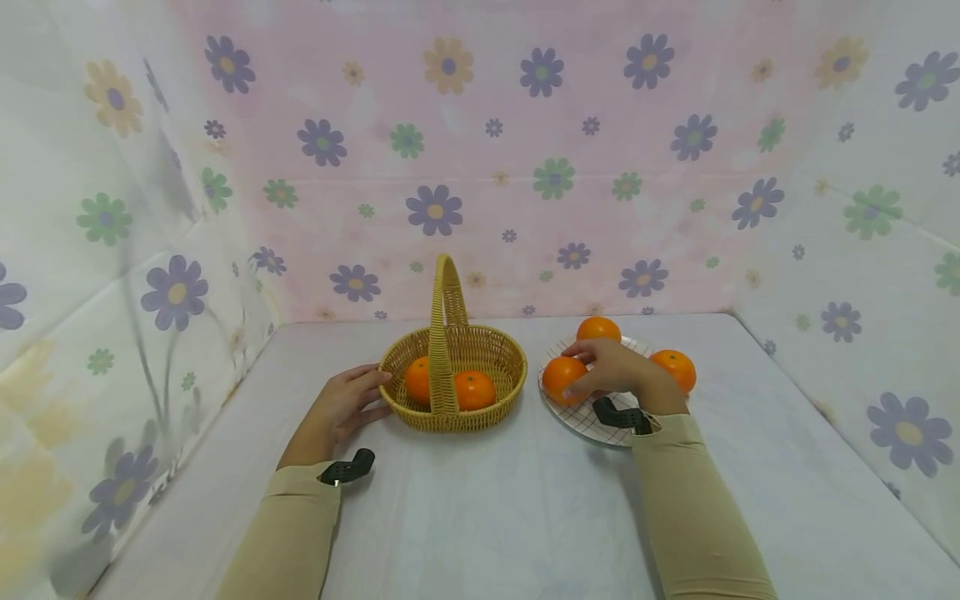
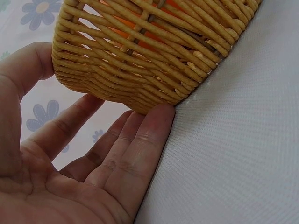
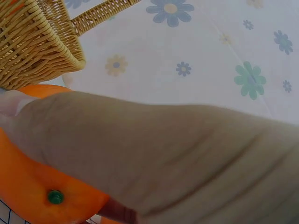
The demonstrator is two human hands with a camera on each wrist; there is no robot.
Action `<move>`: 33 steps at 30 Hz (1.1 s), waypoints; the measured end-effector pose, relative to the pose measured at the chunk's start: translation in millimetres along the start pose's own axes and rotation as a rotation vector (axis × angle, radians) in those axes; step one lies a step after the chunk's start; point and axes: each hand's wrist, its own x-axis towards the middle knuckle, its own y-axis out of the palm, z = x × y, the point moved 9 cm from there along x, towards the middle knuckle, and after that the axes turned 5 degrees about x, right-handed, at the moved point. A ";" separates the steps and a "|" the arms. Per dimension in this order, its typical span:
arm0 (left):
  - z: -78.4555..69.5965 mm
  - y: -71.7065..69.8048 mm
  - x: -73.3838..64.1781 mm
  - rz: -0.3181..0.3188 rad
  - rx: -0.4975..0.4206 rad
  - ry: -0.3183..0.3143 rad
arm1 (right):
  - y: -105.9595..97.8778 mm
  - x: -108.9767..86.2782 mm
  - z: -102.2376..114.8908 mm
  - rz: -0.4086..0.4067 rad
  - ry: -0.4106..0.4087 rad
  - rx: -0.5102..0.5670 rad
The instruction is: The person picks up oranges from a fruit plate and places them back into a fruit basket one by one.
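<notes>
A yellow wicker basket (image 1: pixel 487 421) with a tall arched handle (image 1: pixel 438 350) stands on the table. Inside it lie two oranges, one at the left (image 1: pixel 417 381) and one nearer the middle (image 1: pixel 475 391). At the basket's left end, my left hand (image 1: pixel 347 408) holds the rim with the thumb, its other fingers along the outer wall (image 2: pixel 135 70). My right hand (image 1: pixel 611 371) grips an orange (image 1: pixel 562 379) over the left part of a round checked plate (image 1: pixel 592 429). Its thumb (image 3: pixel 93 135) lies across the fruit, whose green stem end shows below.
Two more oranges are at the plate, one at the back (image 1: pixel 598 328) and one at the right (image 1: pixel 674 369). A white cloth (image 1: pixel 480 517) covers the table. Flowered fabric (image 1: pixel 495 150) hangs behind and on both sides.
</notes>
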 end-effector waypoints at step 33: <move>-1.1 -0.3 -1.4 -0.020 0.017 -0.007 | -17.4 -2.7 16.7 -0.141 -0.082 -0.104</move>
